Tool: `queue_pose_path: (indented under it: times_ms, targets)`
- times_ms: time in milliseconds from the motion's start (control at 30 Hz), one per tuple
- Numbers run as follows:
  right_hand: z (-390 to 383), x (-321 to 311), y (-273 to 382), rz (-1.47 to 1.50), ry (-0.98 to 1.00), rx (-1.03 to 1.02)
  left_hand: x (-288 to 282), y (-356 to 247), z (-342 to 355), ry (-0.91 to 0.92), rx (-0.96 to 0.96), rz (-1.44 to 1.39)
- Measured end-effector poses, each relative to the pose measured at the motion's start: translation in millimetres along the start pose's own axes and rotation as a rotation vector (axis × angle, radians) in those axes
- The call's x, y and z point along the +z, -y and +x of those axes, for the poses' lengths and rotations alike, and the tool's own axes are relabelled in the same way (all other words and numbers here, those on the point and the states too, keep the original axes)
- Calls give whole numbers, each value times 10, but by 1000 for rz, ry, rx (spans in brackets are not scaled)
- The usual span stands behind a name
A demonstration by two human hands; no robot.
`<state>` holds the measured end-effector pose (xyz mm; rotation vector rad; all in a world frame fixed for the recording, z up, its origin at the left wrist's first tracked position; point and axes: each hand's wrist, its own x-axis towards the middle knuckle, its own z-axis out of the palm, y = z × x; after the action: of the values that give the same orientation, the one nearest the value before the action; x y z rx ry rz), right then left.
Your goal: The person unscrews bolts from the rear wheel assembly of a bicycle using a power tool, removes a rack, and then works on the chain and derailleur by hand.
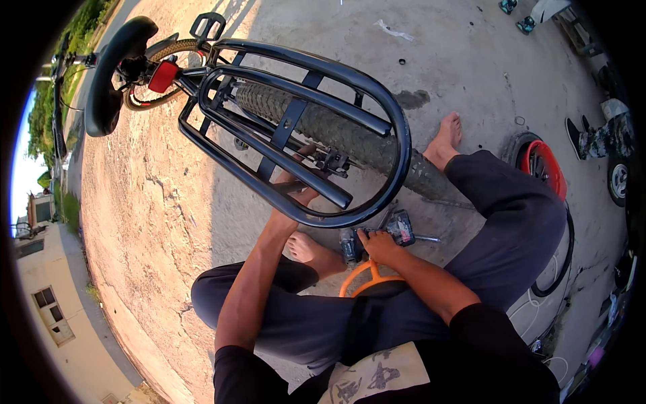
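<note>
A bicycle with a glossy black rear rack (pixel 400 145) stands in front of me. Its knobby rear tyre (pixel 323 131) runs beneath the rack bars. Under the rack, my left hand (pixel 303 192) reaches up beside the dark brake mechanism (pixel 334 161) at the wheel; rack tubes cover part of its fingers, and its grip is hidden. Low between my legs, my right hand (pixel 382 246) closes round the middle of a dark cordless drill (pixel 402 226), whose metal shaft points right. Just below that hand is an orange ring-shaped frame (pixel 369 273).
A red wheel rim (pixel 553 168) with a tyre lies at the right, near a black hose (pixel 566 259). Another person's camouflage trouser leg (pixel 605 143) shows at the far right. The saddle (pixel 118 74) and red reflector (pixel 163 77) are at upper left. My bare feet flank the wheel.
</note>
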<state>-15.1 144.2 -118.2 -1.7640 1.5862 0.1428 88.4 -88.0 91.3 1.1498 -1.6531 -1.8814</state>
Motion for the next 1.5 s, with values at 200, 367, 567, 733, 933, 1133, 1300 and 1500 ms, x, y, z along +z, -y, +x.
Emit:
queue_pose_path:
  times_ms: [200, 367, 567, 733, 933, 1133, 1300, 1500]
  targets:
    - [40, -66, -12, 130, -11, 50, 9, 100, 53, 14, 7, -164]
    - [-169, -657, -46, 189, -141, 39, 35, 160, 74, 14, 90, -55]
    - [-792, -1627, 129, 481, -377, 176, 114, 123, 140, 18, 67, 10]
    - [-1463, -2221, 331, 625, -468, 70, -86, 229, 86, -97, 46, 3]
    - [-1769, -2258, 204, 724, -658, 8, 38, 219, 152, -45, 148, -6]
    - [-1736, -2029, 136, 862, -766, 21, 10, 274, 143, -141, 27, 213]
    - [-1670, -1949, 68, 1018, -755, 0, 34, 337, 126, -167, 113, -71]
    - [-1610, -1967, 88, 1068, -799, -49, 40, 359, 150, -203, 79, 79]
